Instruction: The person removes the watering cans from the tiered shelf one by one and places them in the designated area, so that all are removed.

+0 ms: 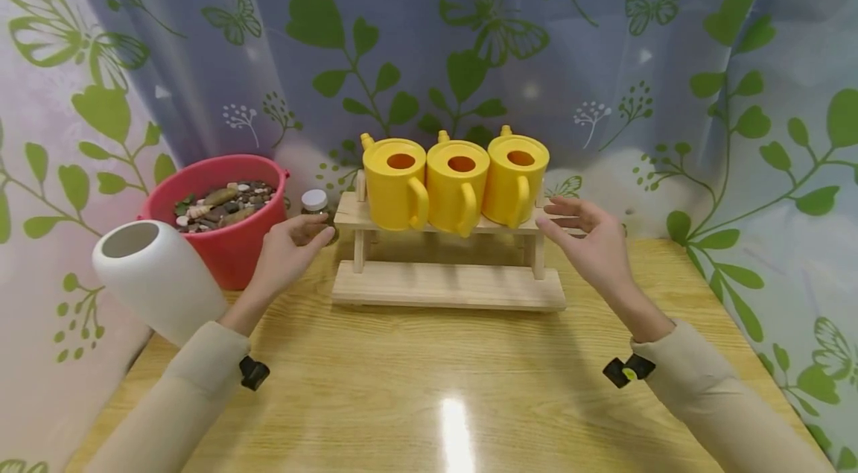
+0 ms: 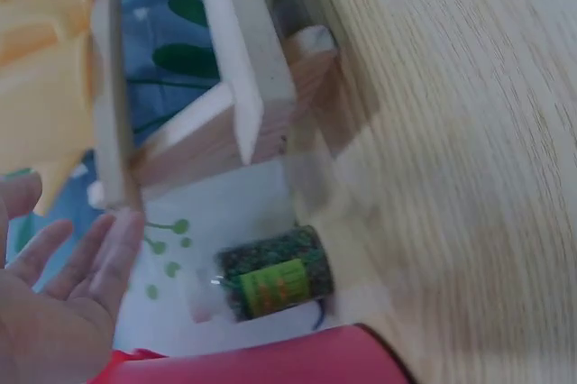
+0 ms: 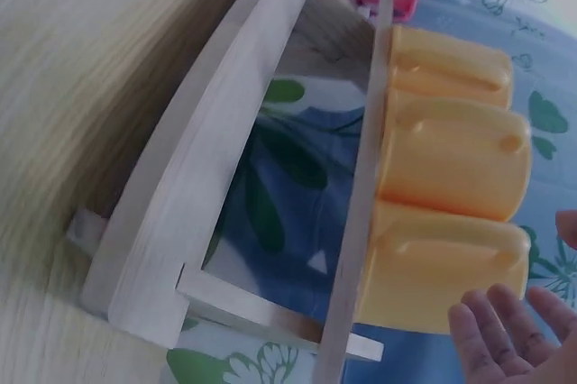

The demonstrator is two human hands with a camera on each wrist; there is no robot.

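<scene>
A two-tier wooden rack (image 1: 449, 285) stands on the table with three yellow watering cans side by side on its upper shelf: a left can (image 1: 385, 194), a middle can (image 1: 447, 194) and a right can (image 1: 503, 194). Their handles face me, spouts toward the curtain. My left hand (image 1: 284, 253) is near the rack's left end, fingers relaxed, holding nothing. In the left wrist view its fingertips overlap the end of the upper shelf (image 2: 110, 86). At the opposite end, my right hand (image 1: 596, 242) has its loosely bent fingers close to the upper shelf and right can, with nothing held.
Behind my left hand is a small white-capped jar (image 1: 314, 199) with dark green contents and a label. Farther left stand a red bucket (image 1: 231, 257) of pebbles and a tilted-looking white vase (image 1: 161, 279). A leaf-patterned curtain (image 1: 402, 4) hangs behind the wooden table (image 1: 375, 376).
</scene>
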